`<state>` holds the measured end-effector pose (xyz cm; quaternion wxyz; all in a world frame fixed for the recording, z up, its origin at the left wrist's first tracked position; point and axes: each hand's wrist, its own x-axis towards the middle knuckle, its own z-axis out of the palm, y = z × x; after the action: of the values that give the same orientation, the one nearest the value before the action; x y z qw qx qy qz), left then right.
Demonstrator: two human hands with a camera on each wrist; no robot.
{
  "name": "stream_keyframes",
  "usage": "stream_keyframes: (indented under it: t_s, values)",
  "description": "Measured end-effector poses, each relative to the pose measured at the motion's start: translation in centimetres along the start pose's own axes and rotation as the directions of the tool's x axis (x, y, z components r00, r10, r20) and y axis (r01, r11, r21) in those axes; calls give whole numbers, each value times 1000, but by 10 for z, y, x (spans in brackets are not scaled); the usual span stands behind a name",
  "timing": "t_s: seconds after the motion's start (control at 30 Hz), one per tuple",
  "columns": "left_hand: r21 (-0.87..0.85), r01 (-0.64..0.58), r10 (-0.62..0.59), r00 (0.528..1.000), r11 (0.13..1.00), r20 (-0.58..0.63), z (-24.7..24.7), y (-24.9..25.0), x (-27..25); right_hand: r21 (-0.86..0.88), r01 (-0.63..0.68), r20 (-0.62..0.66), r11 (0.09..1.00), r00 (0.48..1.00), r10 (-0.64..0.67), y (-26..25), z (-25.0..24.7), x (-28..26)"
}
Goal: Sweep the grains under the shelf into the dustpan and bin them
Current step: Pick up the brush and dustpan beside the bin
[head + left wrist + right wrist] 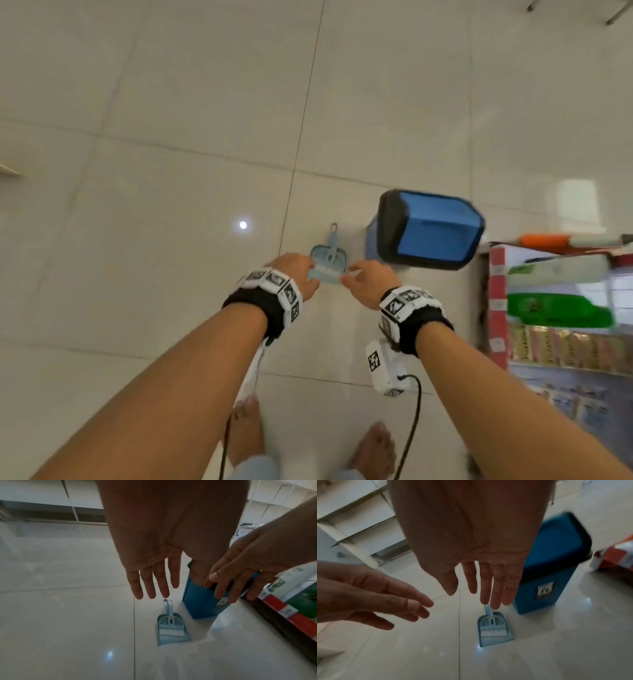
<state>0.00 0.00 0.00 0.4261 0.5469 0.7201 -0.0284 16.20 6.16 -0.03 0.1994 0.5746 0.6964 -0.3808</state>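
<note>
A small pale-blue dustpan lies flat on the tiled floor with a matching hand brush resting in it, white bristles toward me. Both show plainly in the left wrist view, dustpan and brush, and in the right wrist view, dustpan and brush. My left hand and right hand hover above the pan, fingers straight and spread, holding nothing. A blue bin with a black rim stands just right of the pan. No grains can be made out.
A stocked shop shelf with a red edge runs along the right, close to the bin. White shelving stands further off on the left. My bare feet are on the glossy tiles below the hands.
</note>
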Motion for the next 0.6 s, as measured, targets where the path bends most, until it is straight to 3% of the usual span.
stream_keyframes:
  t_s: [0.13, 0.2, 0.33, 0.5, 0.6]
  values:
    - [-107, 4, -13, 997, 994, -79, 46, -23, 85, 109, -41, -118, 993, 992, 54, 29, 49, 88]
    - [-106, -9, -2, 994, 994, -105, 68, -35, 124, 147, 14, -220, 989, 975, 18, 41, 75, 128]
    - [-62, -57, 47, 986, 996, -161, 94, -58, 193, 173, 110, -448, 979, 894, -21, 59, 108, 195]
    - [-102, -188, 161, 959, 977, -233, 114, -76, 237, 246, 197, -549, 949, 835, -31, 76, 132, 241]
    - [-94, -248, 215, 938, 964, -272, 124, -75, 237, 129, 167, -591, 977, 805, -59, 84, 140, 239]
